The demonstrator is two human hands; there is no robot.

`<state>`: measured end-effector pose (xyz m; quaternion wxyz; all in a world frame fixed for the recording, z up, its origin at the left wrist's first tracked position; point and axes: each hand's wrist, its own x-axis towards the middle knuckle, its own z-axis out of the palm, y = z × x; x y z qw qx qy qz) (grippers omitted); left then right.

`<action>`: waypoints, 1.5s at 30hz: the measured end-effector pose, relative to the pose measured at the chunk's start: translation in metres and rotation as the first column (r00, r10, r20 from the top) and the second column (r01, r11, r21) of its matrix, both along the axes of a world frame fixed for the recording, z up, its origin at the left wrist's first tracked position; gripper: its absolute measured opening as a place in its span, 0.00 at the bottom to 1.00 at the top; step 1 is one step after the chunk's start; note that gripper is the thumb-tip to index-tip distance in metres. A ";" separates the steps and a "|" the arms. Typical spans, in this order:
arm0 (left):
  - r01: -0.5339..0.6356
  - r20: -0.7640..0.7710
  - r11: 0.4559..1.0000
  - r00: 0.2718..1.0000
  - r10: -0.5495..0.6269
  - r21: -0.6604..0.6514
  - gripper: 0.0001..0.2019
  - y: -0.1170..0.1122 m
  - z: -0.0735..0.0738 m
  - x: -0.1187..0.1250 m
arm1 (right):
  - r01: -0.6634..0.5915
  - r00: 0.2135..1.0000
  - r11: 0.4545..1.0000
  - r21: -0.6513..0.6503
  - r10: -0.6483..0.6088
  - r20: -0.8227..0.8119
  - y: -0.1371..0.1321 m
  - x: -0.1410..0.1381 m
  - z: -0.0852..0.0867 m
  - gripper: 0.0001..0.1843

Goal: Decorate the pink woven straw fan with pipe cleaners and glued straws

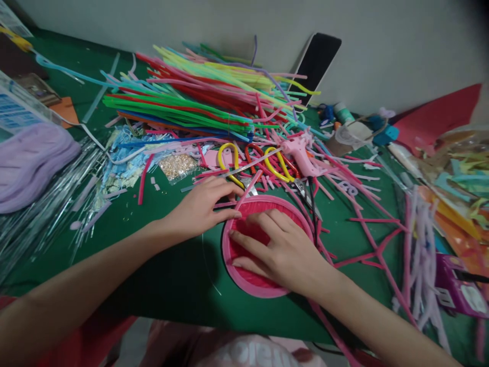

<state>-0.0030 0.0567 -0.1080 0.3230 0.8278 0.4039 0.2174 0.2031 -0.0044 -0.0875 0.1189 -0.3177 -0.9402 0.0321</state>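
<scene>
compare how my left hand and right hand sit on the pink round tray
The left hand rests on the green table, with only its close-set fingers reaching the rim of the pink round tray. The right hand lies flat inside it, fingers spread. Both touch the tray.

The left hand (198, 206) and right hand (282, 250) are bare, as are both forearms. Red cloth (95, 339) shows under the left forearm. Below the desk's (171, 275) near edge lies pink clothing (214, 351) with white lettering (244, 354).
</scene>
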 end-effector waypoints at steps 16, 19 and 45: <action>0.003 -0.010 1.000 1.000 -0.003 -0.024 0.12 0.001 -0.001 -0.001 | 0.025 0.999 1.000 0.006 -0.025 0.022 0.005 0.002 -0.003 0.22; 0.026 0.013 0.998 1.000 -0.025 -0.057 0.11 0.003 0.000 -0.004 | 0.034 0.999 0.999 0.000 -0.034 0.024 0.004 0.003 -0.003 0.22; -0.182 -0.059 0.983 0.981 0.183 0.026 0.14 -0.002 0.008 -0.004 | 0.055 0.998 0.995 0.084 -0.053 -0.024 0.035 0.015 -0.008 0.14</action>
